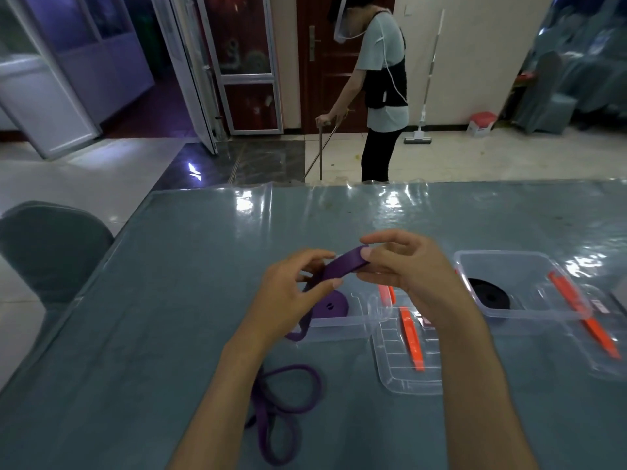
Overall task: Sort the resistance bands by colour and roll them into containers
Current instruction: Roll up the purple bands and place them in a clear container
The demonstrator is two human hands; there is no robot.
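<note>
Both hands (pixel 342 276) pinch purple band (pixel 344 268) above plastic-covered grey table (pixel 169 300); tiled floor (pixel 84 171), person sweeping behind.

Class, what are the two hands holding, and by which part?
Both the left hand and right hand pinch one end of the purple band; the rest trails onto the table.

Dim indoor scene, cool blue-grey cast, wide-angle bend at the borders.

White glare streaks the clear plastic table cover (pixel 390 201) along its far edge and right side; a bright glint marks the dark floor tile (pixel 195 171). Shadows are soft and weak. Door frames (pixel 190 72) at left bow outward, and the near forearms look slightly soft.
</note>
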